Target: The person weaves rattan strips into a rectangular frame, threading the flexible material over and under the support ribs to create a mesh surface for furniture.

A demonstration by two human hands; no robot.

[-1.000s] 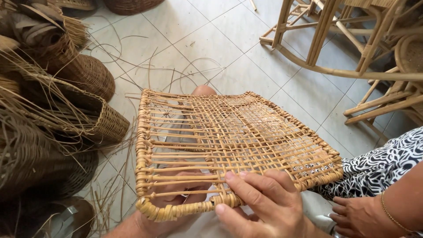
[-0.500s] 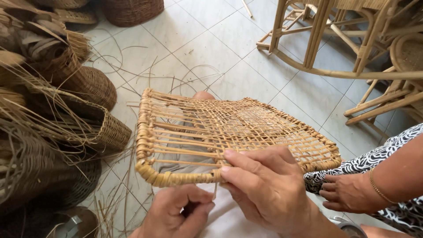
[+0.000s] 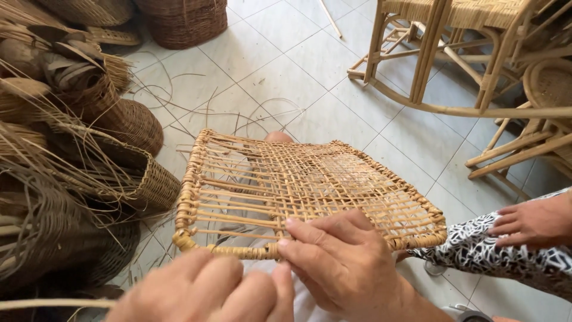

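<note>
Left hand [image 3: 208, 292] blurred, cut off below.

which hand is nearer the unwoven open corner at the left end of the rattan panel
Left. The left hand sits just below that corner of the woven rattan panel; the right hand rests on the near edge, further along toward the middle.

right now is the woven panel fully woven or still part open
Part open. The woven panel has dense weave at its right, but only bare parallel strands with gaps at its left, near the right hand.

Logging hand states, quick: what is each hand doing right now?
Left hand: below the woven rattan panel near edge; grip cannot be told.
Right hand: fingers resting on the panel's near edge.
</note>
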